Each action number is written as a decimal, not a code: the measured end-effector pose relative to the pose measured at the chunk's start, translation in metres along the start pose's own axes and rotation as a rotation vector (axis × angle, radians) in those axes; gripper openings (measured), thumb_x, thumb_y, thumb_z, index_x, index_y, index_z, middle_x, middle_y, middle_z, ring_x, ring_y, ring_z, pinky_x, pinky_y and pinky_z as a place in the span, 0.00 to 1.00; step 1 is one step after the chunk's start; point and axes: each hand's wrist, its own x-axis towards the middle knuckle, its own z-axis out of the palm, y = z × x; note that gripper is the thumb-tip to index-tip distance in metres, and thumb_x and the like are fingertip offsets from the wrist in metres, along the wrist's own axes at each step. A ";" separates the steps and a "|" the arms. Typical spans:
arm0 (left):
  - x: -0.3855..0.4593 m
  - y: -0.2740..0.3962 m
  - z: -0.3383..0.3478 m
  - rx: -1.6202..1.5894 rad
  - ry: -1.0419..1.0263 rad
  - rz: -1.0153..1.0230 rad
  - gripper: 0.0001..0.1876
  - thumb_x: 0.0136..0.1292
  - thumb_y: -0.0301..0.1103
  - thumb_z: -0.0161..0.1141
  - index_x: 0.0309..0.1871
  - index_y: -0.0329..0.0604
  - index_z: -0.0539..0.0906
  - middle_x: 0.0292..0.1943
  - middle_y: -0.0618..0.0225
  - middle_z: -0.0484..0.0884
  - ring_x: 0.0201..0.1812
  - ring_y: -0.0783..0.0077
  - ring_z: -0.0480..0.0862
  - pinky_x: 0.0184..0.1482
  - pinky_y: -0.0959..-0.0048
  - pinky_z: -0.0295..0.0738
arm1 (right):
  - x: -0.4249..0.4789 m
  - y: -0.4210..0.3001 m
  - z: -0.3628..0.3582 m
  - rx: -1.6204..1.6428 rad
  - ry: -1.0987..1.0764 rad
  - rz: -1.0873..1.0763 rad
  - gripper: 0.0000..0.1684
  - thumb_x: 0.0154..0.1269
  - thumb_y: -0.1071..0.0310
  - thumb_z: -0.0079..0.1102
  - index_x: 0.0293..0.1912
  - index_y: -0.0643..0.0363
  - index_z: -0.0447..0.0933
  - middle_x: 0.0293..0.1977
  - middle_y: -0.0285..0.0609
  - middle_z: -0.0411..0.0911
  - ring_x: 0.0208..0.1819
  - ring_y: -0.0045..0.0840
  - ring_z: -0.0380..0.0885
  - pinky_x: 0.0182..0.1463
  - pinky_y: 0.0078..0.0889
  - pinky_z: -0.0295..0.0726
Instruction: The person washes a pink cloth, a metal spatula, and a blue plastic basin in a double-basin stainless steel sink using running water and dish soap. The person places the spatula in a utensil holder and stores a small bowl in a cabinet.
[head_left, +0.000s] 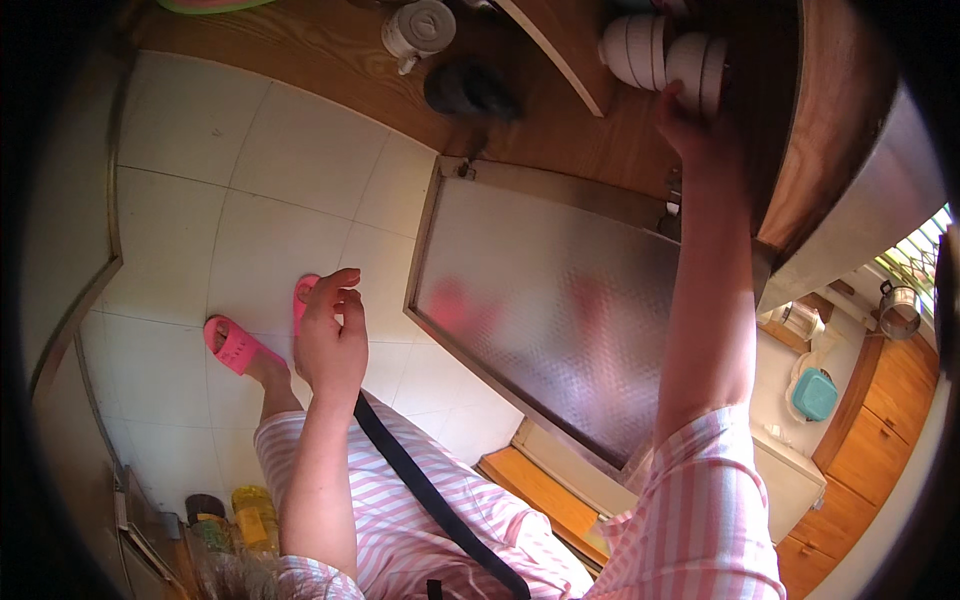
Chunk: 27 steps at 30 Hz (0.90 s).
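My right hand reaches into a wooden cabinet at the upper right, its fingers at a stack of white bowls lying on their sides. More nested white bowls touch them on the left. Shadow hides part of the hand, so whether it grips a bowl is unclear. My left hand hangs over the tiled floor, fingers loosely curled and apart, with nothing in it. A white lidded mug and a dark, blurred object stand on the wooden shelf left of the bowls.
A frosted-glass cabinet door is swung out below the shelf. Bottles stand at the lower left. On the right are a counter with a teal container, a glass-like pot and orange wooden drawers. A wooden panel edge juts beside the bowls.
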 end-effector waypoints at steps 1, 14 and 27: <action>0.000 -0.003 0.001 -0.002 -0.003 -0.001 0.10 0.61 0.28 0.52 0.44 0.49 0.79 0.35 0.73 0.82 0.32 0.77 0.81 0.33 0.77 0.74 | 0.002 0.000 0.002 -0.009 0.034 0.013 0.18 0.69 0.58 0.37 0.50 0.49 0.75 0.48 0.36 0.75 0.50 0.32 0.72 0.45 0.43 0.73; 0.001 -0.006 0.004 -0.061 -0.006 0.005 0.10 0.60 0.25 0.52 0.44 0.46 0.79 0.34 0.69 0.82 0.31 0.76 0.79 0.33 0.78 0.74 | 0.078 -0.016 -0.019 0.132 -0.056 0.462 0.14 0.63 0.65 0.51 0.48 0.54 0.75 0.46 0.40 0.76 0.47 0.36 0.73 0.46 0.44 0.81; 0.002 0.003 0.005 0.063 -0.024 0.074 0.10 0.61 0.32 0.52 0.45 0.53 0.79 0.35 0.76 0.83 0.31 0.76 0.81 0.32 0.75 0.74 | -0.066 0.040 -0.024 -0.107 -0.106 0.162 0.18 0.68 0.63 0.47 0.52 0.64 0.69 0.44 0.47 0.74 0.46 0.33 0.74 0.51 0.38 0.76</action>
